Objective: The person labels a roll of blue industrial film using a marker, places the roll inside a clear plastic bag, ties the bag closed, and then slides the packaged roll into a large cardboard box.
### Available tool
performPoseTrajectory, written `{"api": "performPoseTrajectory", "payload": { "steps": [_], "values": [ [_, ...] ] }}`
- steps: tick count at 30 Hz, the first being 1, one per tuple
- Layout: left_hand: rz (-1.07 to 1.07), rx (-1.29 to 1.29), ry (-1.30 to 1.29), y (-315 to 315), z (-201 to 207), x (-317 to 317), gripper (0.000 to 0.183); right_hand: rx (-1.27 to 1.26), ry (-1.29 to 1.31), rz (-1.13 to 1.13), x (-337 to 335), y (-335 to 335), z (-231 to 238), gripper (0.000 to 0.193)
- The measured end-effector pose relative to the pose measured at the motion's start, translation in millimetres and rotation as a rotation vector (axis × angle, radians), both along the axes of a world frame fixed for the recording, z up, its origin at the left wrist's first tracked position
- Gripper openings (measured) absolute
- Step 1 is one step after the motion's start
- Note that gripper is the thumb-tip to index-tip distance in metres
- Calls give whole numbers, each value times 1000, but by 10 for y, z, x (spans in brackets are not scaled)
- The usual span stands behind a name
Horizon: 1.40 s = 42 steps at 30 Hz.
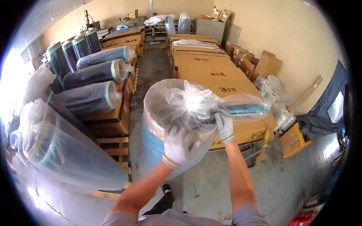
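A big upright roll (156, 141) stands in front of me, blue low down and wrapped in a clear plastic bag (192, 98). The bag's top is bunched into a crumpled heap over the roll's end. My left hand (176, 147), in a grey knit glove with a yellow cuff, is at the near rim, its slightly blurred fingers curled into the film. On the right side of the bunched film, my right hand (225, 127), gloved alike, is closed on the plastic. The fingertips of both hands are partly hidden.
Cardboard-covered stacks (207, 73) run away beyond the roll, with a blue wrapped bundle (245, 109) on the near end. Wrapped rolls (88, 98) lie on pallets at left; a large one (71, 150) leans nearby. An open carton (294, 141) sits at right.
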<state>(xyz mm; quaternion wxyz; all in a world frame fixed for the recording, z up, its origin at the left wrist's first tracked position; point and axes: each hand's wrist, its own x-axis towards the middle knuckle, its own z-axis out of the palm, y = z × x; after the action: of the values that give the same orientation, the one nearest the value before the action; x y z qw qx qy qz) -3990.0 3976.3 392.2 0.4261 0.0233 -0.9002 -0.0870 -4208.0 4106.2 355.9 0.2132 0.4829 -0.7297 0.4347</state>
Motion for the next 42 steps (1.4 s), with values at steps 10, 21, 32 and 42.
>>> {"api": "performPoseTrajectory", "payload": {
  "steps": [10,21,32,42],
  "values": [
    [-16,385,143,-3236,265,-1993,29,94,434,-36,-328,-2182,147,32],
    [93,-50,-87,-4558,56,-3691,40,94,181,-60,-2529,-3693,40,25],
    [-176,21,-183,-6226,202,-5133,29,-35,-233,-150,-4649,-4954,-123,26],
    [-189,22,-52,-6875,-149,-6091,36,-1,-207,-48,-5890,-6660,19,25]
  ]
}}
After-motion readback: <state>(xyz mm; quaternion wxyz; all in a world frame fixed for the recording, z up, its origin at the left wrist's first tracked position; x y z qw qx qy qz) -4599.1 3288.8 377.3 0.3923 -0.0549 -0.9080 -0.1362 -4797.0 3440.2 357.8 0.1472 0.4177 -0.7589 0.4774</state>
